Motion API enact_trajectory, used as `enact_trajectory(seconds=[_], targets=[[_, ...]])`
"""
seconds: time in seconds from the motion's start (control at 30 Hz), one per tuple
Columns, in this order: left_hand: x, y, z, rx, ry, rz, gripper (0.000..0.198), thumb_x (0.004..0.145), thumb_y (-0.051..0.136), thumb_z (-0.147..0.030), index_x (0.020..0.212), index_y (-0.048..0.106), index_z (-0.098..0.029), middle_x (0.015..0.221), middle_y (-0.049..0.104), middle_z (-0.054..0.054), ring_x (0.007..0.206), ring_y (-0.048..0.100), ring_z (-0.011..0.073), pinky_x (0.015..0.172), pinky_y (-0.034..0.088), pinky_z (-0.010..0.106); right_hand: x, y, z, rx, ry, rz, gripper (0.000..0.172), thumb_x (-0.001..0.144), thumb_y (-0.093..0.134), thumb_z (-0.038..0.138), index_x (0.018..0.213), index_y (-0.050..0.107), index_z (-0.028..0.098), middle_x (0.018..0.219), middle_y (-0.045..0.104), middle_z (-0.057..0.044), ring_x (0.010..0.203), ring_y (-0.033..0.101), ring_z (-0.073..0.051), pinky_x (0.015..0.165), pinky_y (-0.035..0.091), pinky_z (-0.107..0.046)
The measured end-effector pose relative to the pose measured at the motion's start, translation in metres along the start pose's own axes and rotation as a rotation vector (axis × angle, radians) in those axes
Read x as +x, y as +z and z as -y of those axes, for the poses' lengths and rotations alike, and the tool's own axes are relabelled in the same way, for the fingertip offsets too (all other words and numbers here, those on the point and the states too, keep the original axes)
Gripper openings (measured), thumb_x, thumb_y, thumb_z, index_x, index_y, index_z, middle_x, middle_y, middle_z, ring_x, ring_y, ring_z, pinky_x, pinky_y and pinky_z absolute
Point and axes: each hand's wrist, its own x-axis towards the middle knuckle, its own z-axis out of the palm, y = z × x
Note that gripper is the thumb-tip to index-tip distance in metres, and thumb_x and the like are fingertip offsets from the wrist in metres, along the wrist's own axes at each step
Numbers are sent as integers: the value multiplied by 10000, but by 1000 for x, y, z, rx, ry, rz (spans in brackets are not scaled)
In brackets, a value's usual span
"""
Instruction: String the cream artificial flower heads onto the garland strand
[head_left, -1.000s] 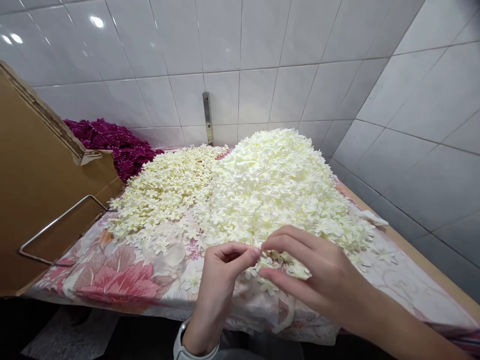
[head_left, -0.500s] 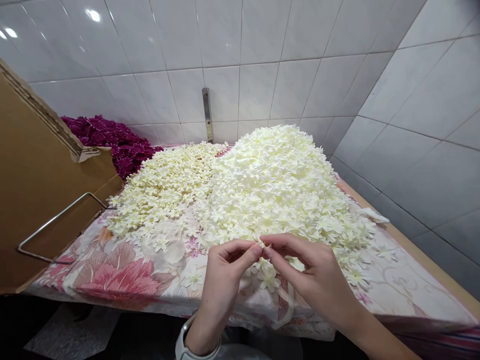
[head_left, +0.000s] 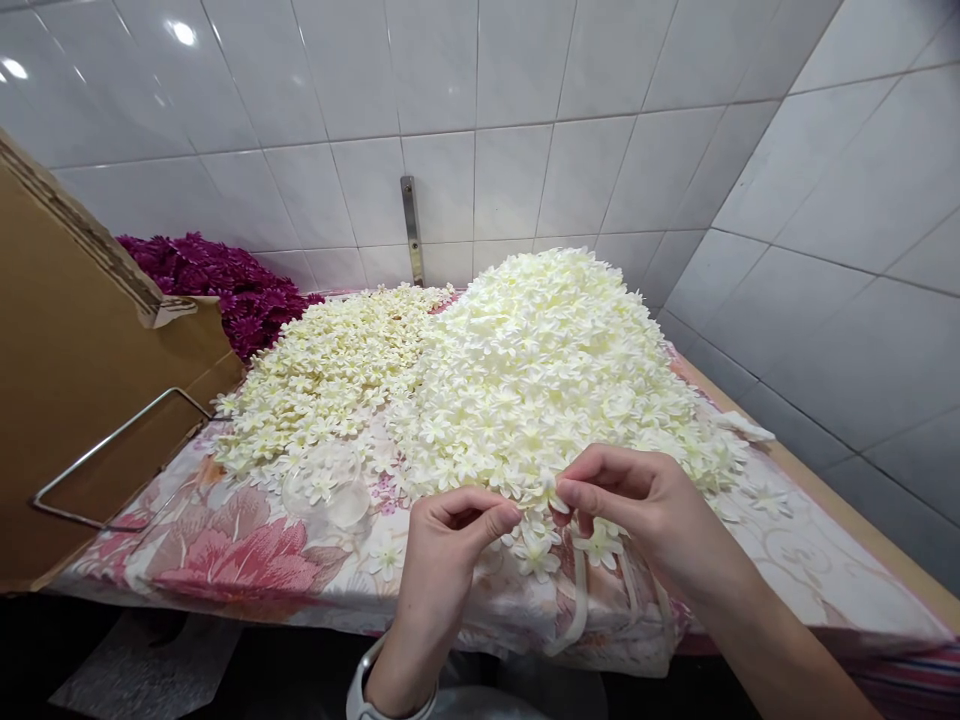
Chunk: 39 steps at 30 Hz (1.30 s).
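Right fingers (head_left: 592,498), now farther right, pinching flower (head_left: 552,492)

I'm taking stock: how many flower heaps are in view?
3: a purple heap at back left, partly behind the cardboard box; a cream heap in the middle; a taller white heap at right. The box may hide others.

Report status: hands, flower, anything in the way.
Left hand pinched, contents unclear. Right hand pinching white flower. Pale heap just beyond, nothing seen blocking either.
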Motion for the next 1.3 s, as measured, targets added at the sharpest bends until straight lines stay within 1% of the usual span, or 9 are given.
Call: enact_trajectory(seconds=[0.13, 0.3, 0.5, 0.6, 0.73, 0.8, 0.87, 1.03, 1.3], targets=[[-2, -5, -4, 55, 16, -28, 112, 586, 764, -251, 538, 699, -173, 546, 643, -11, 561, 531, 91, 559, 415, 179, 2, -6, -1, -58, -10, -81, 226, 690, 720, 361, 663, 647, 149, 615, 610, -22, 544, 550, -99, 527, 474, -184], [0, -19, -9, 104, 85, -181, 135, 605, 749, -273, 562, 693, -158, 549, 640, -1, 574, 563, 114, 580, 456, 197, 4, -21, -4, -89, -110, -297, 274, 672, 728, 413, 710, 657, 151, 656, 622, -52, 602, 601, -142, 501, 496, -199], [4, -20, -2, 90, 64, -168, 180, 661, 715, -328, 697, 703, -152, 680, 685, 19, 660, 618, 138, 650, 498, 220, 2, -9, -6, -37, -29, -186, 285, 731, 681, 410, 848, 637, 154, 746, 650, -57, 590, 608, -131, 553, 528, -223], [3, -17, 2, 197, 70, -129, 182, 688, 689, -333, 744, 699, -160, 718, 686, 28, 678, 620, 152, 630, 499, 228, 1, -2, -8, -40, 4, -149, 334, 740, 665, 424, 934, 629, 154, 796, 650, -51, 587, 605, -125, 613, 541, -253], [2, -11, 4, 556, 299, -206, 140, 706, 672, -275, 811, 692, -185, 759, 670, 33, 606, 575, 137, 534, 441, 221, 0, 4, -13, -84, -33, -139, 306, 769, 621, 427, 908, 637, 154, 785, 634, -47, 625, 606, -135, 628, 538, -253], [0, -7, 4, 632, 423, -258, 116, 749, 633, -254, 833, 687, -196, 805, 667, 36, 610, 563, 127, 533, 423, 217, 1, 8, -16, -86, -53, -153, 284, 774, 610, 423, 862, 630, 154, 753, 624, -39, 622, 602, -133, 621, 534, -243], [-1, -3, 3, 634, 472, -220, 118, 788, 596, -252, 845, 684, -201, 837, 664, 37, 642, 570, 124, 550, 421, 209, 1, 12, -18, -67, -61, -159, 261, 765, 615, 405, 844, 619, 155, 754, 619, -34, 638, 607, -134, 624, 530, -238], [-2, 6, 0, 626, 458, -34, 109, 780, 614, -252, 846, 691, -210, 816, 660, 22, 633, 567, 117, 535, 402, 203, -1, 21, -20, -17, -49, -175, 183, 733, 633, 326, 803, 614, 158, 756, 617, -30, 707, 614, -148, 603, 507, -218], [-1, 9, 1, 546, 404, -51, 104, 787, 595, -224, 790, 695, -197, 790, 694, 26, 679, 598, 142, 575, 430, 215, 0, 21, -27, 28, -20, -223, 248, 669, 705, 368, 646, 599, 145, 583, 588, -17, 554, 570, -132, 492, 459, -213]])
